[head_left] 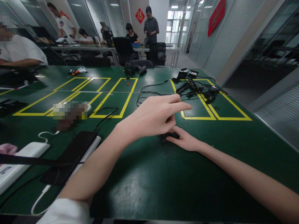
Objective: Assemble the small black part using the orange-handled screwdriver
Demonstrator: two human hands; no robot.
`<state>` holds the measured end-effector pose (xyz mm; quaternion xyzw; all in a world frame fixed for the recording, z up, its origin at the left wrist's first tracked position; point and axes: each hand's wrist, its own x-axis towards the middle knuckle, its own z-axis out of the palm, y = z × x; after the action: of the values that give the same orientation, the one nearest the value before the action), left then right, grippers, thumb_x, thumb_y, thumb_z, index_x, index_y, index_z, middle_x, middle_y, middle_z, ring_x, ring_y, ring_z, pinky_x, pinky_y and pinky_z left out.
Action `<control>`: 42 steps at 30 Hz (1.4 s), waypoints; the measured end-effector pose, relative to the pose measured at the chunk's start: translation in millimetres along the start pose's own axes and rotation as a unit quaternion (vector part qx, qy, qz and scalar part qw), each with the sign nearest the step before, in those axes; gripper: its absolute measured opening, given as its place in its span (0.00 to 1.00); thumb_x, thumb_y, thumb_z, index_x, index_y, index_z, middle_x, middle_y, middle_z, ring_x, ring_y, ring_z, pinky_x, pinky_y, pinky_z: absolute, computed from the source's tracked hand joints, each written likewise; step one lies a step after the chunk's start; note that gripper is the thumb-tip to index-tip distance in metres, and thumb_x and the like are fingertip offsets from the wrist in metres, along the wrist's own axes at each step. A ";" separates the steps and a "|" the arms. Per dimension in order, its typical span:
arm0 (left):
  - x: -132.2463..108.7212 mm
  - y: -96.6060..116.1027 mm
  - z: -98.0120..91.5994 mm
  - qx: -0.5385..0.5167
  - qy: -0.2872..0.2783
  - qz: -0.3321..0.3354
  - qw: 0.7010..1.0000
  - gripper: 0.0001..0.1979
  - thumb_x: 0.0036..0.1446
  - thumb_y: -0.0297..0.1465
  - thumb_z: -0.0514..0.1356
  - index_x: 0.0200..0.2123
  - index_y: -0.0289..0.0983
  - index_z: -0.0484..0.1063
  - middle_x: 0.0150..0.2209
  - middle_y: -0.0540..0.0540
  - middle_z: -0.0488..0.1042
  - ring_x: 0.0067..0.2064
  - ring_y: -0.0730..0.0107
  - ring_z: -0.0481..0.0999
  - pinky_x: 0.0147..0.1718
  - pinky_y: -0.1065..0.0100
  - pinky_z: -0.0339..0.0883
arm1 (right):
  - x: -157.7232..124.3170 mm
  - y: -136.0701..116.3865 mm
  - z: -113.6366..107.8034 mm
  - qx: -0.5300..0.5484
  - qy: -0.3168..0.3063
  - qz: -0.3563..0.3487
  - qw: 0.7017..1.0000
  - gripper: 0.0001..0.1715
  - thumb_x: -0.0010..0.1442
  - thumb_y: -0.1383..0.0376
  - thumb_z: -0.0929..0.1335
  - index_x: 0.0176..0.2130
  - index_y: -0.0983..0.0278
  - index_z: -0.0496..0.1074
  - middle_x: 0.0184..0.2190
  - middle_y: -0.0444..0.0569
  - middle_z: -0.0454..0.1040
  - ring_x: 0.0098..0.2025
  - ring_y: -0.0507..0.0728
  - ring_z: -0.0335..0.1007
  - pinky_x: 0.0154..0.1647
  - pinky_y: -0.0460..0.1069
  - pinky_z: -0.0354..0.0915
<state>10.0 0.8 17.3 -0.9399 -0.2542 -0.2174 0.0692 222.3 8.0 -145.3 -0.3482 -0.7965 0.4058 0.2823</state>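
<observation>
My left hand is raised over the table in the middle of the view, just in front of my right hand. One finger stretches out to the right and the others are bent; nothing shows between them. My right hand rests low on the green table, its fingers around a small black object. My left hand covers part of that object, so its kind is unclear.
Black parts and cables lie at the far right inside yellow tape. A cable coil and a drill sit at the back. A dark phone-like slab and a white power strip lie left. Several people are beyond.
</observation>
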 end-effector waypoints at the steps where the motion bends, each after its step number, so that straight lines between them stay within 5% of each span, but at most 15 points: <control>1: 0.0 0.0 -0.1 0.002 0.001 -0.006 1.000 0.25 0.59 0.23 0.53 0.58 0.41 0.72 0.46 0.44 0.76 0.41 0.68 0.77 0.36 0.70 0.67 | 0.0 0.4 0.1 0.005 -0.003 -0.001 1.000 0.21 0.66 0.60 0.69 0.57 0.59 0.70 0.56 0.53 0.75 0.58 0.63 0.73 0.64 0.64 0.66; 18: 6.9 11.1 0.2 0.016 -0.018 0.001 1.000 0.21 0.58 0.23 0.55 0.53 0.39 0.75 0.42 0.43 0.77 0.44 0.61 0.76 0.39 0.66 0.67 | 0.5 0.3 1.0 -0.028 0.016 -0.007 0.999 0.18 0.65 0.58 0.70 0.53 0.58 0.74 0.53 0.51 0.78 0.57 0.65 0.74 0.62 0.62 0.69; 23: 8.4 14.3 -2.5 0.025 -0.028 -0.052 0.998 0.22 0.60 0.23 0.53 0.55 0.41 0.74 0.42 0.45 0.79 0.40 0.63 0.78 0.35 0.67 0.67 | -0.3 1.2 1.4 -0.002 0.014 0.014 1.000 0.20 0.65 0.59 0.70 0.55 0.60 0.71 0.55 0.54 0.77 0.56 0.65 0.75 0.60 0.64 0.70; 31: 15.4 14.6 -15.5 0.004 -0.089 -0.032 0.995 0.16 0.54 0.23 0.57 0.45 0.36 0.79 0.40 0.41 0.81 0.44 0.56 0.78 0.41 0.60 0.71 | 0.1 0.4 -0.9 -0.027 0.010 -0.002 1.000 0.18 0.65 0.58 0.70 0.54 0.59 0.74 0.52 0.51 0.79 0.55 0.65 0.75 0.59 0.62 0.71; 42: 39.0 26.4 -15.3 0.025 -0.151 -0.014 0.988 0.13 0.54 0.24 0.60 0.43 0.34 0.79 0.39 0.39 0.81 0.40 0.57 0.79 0.34 0.64 0.68 | -0.5 -10.3 -2.5 -0.027 0.019 0.011 0.999 0.19 0.65 0.52 0.68 0.50 0.61 0.75 0.52 0.54 0.79 0.57 0.68 0.73 0.58 0.64 0.72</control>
<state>47.9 -8.2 47.8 -0.9562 -0.2804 -0.0671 0.0504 221.1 4.3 -135.4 -0.3720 -0.7979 0.3806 0.2831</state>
